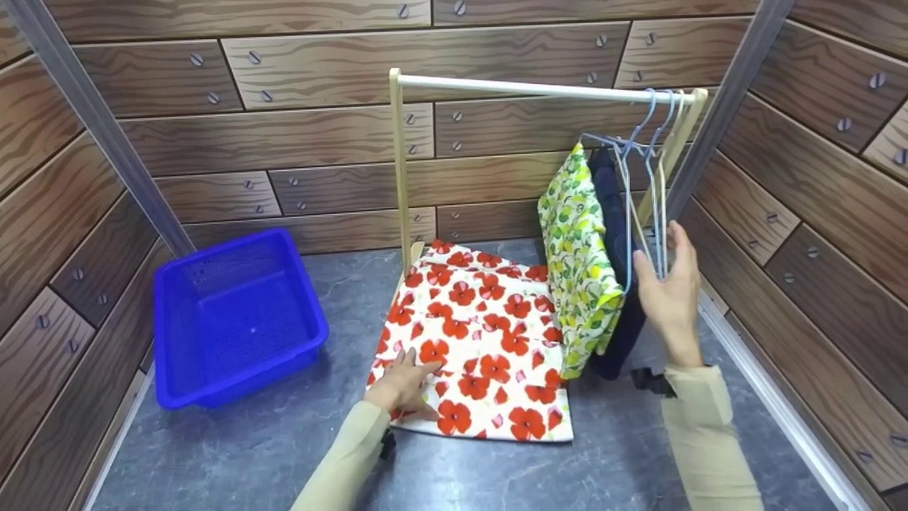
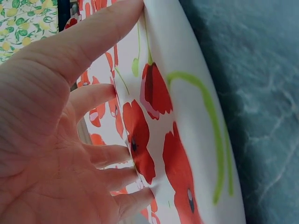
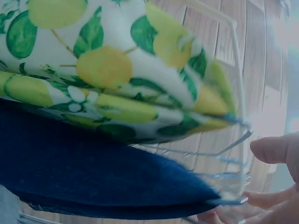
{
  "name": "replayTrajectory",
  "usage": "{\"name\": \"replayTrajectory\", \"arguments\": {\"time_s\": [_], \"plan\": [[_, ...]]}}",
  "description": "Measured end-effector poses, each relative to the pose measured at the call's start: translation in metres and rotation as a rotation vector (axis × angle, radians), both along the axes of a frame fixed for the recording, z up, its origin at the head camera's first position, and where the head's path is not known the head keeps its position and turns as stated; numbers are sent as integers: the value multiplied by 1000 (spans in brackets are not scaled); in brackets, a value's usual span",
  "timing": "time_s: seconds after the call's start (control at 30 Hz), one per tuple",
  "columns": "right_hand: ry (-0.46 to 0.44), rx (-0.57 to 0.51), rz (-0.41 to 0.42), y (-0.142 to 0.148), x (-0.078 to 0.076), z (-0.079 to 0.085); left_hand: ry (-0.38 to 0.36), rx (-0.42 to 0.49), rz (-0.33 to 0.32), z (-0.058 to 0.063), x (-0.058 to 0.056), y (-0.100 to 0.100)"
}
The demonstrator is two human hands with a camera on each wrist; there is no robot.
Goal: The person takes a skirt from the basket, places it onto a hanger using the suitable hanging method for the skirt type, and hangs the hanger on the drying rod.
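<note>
My left hand (image 1: 404, 383) rests on a white cloth with red flowers (image 1: 494, 367), spread flat on the floor. In the left wrist view, its straight fingertips (image 2: 96, 96) touch the fabric near a folded edge. My right hand (image 1: 670, 298) is at the lower part of several thin hangers (image 1: 629, 220), thumb and fingers apart on either side of them. Beside it hang a lemon-print cloth (image 1: 578, 262) and a dark navy cloth (image 1: 624, 341). The right wrist view has the thumb (image 3: 268, 149) close to the hanger ends, with some fingers partly hidden behind the navy cloth.
A small garment rack with a white bar (image 1: 525, 88) and wooden posts (image 1: 399, 163) stands at the back. To the left, a blue plastic basket (image 1: 162, 333) sits on the grey floor (image 1: 284, 454). Wood-patterned walls (image 1: 319, 135) enclose the space on three sides.
</note>
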State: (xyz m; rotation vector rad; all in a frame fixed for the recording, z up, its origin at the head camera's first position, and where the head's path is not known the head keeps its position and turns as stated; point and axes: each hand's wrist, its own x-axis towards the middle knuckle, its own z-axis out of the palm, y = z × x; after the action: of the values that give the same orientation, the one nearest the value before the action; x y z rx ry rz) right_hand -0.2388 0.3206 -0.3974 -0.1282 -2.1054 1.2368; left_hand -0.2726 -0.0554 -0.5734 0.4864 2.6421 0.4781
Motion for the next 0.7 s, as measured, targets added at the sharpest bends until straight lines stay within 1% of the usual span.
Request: {"name": "replayTrajectory", "arguments": {"time_s": [0.17,0.27,0.43,0.7], "plan": [[-79,-108,-12,8,-12,6,-24,-1,21,1,-1,1],[-96,-180,4,11,-19,8,-33,-3,28,1,-2,1],[-62,-299,48,13,-30,5,-31,-4,17,0,-2,1],[20,-341,22,13,-38,4,-4,8,6,0,-1,-1]]}}
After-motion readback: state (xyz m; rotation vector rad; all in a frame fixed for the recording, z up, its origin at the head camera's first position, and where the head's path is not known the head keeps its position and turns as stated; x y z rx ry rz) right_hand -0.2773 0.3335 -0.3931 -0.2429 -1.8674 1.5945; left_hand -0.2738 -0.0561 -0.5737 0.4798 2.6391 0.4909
